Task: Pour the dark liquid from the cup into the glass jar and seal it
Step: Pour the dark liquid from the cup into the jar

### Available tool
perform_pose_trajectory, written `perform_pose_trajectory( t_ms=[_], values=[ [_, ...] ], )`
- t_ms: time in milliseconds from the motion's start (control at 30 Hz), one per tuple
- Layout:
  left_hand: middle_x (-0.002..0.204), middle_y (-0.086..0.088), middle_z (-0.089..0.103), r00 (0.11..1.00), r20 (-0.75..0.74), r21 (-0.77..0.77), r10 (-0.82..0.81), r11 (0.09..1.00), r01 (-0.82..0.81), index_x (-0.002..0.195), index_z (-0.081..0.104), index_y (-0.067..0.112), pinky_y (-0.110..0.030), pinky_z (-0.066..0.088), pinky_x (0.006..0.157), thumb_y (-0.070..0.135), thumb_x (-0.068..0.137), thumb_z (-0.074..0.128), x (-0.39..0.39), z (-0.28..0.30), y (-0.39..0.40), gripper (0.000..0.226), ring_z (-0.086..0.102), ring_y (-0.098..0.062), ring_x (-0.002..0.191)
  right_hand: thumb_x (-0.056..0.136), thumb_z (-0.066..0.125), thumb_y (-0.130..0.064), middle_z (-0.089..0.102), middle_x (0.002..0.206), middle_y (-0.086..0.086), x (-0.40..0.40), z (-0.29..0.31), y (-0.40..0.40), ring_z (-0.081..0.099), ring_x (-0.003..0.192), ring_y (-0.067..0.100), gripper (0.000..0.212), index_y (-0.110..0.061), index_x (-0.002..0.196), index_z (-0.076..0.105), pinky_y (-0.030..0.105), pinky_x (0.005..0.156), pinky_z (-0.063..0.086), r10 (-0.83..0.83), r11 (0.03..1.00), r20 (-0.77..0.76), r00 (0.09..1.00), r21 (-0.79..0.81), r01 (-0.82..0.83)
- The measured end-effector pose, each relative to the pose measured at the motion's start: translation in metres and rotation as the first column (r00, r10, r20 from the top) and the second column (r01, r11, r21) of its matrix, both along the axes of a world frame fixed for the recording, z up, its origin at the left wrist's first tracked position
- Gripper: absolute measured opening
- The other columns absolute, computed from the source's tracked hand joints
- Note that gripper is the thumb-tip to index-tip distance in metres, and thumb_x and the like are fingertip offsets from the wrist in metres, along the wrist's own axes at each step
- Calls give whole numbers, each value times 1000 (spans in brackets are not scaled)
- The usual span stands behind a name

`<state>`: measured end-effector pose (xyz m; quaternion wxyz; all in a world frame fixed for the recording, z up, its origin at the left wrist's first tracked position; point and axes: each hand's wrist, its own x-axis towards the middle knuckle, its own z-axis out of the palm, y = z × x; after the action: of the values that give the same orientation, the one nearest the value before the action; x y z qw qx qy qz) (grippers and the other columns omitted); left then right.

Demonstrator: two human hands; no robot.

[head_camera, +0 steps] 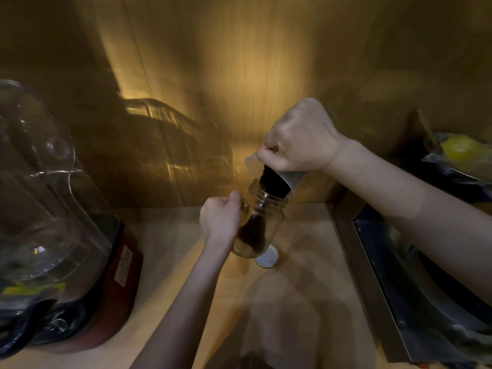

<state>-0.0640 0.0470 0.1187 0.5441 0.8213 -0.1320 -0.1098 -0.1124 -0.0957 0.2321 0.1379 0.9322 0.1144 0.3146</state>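
Head view: wooden counter (306, 288), wooden wall (239, 62), dim amber light.

Two hands: left hand (219, 221), right hand (299, 139). One cup (288, 179), one glass jar (262, 222), one lid (267, 258), one blender (48, 222), one sink (415, 275).

Dim, warm amber light; bright patch on wall (255, 83) beyond grip; edges dark, curved, softly blurred.
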Motion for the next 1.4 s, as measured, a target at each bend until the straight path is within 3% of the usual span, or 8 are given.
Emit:
perform_pose_trajectory(
  t_ms=[200,400,533,700,933,1233,1400],
  values=[
    [53,-11,36,1000,6,15,-8,1000,8,40,36,15,-35,36,58,28,80,47,1,-1,-1,43,35,-29,53,69,47,-20,40,26,4,0,-1,0,34,23,20,40,-11,31,48,17,43,17,8,1000,17,1000,3,-9],
    [57,-12,37,1000,-10,16,-8,1000,8,43,38,14,-35,34,58,28,80,46,2,-2,-1,41,37,-29,56,69,45,-18,35,26,3,-1,-1,-1,25,26,16,40,-11,29,46,10,52,5,10,1000,15,1000,17,-10],
    [55,-11,37,1000,-17,1,-13,1000,13,42,37,14,-35,34,59,27,81,47,1,-1,-1,42,37,-29,55,70,46,-20,39,26,4,1,-1,-1,33,23,19,41,-10,30,49,13,47,7,5,1000,31,1000,-8,-5],
    [57,-13,39,999,-27,-19,-25,1000,24,43,40,14,-37,37,61,29,80,46,1,-2,0,40,38,-30,57,71,46,-21,38,27,3,2,-1,3,24,28,15,42,-12,30,45,18,45,16,34,999,44,998,-38,-33],
    [58,-14,38,999,-29,-29,-25,999,24,46,42,11,-36,35,59,29,81,47,1,0,0,39,38,-28,57,70,47,-21,40,27,4,2,0,1,34,24,21,41,-11,30,46,18,45,18,38,998,27,999,-56,-36],
    [60,-15,37,999,-31,-8,-15,1000,14,43,39,14,-38,36,60,29,79,47,1,-1,-2,40,37,-29,58,70,46,-21,37,26,3,1,3,1,22,29,15,41,-12,30,43,15,46,11,55,997,25,998,-55,-53],
    [61,-15,40,997,-68,-24,-20,1000,19,46,43,13,-43,44,64,34,77,46,0,1,-2,38,41,-29,60,70,46,-20,37,27,2,2,2,3,21,30,15,40,-14,30,41,18,45,15,62,995,43,997,-77,-59]
  ],
)
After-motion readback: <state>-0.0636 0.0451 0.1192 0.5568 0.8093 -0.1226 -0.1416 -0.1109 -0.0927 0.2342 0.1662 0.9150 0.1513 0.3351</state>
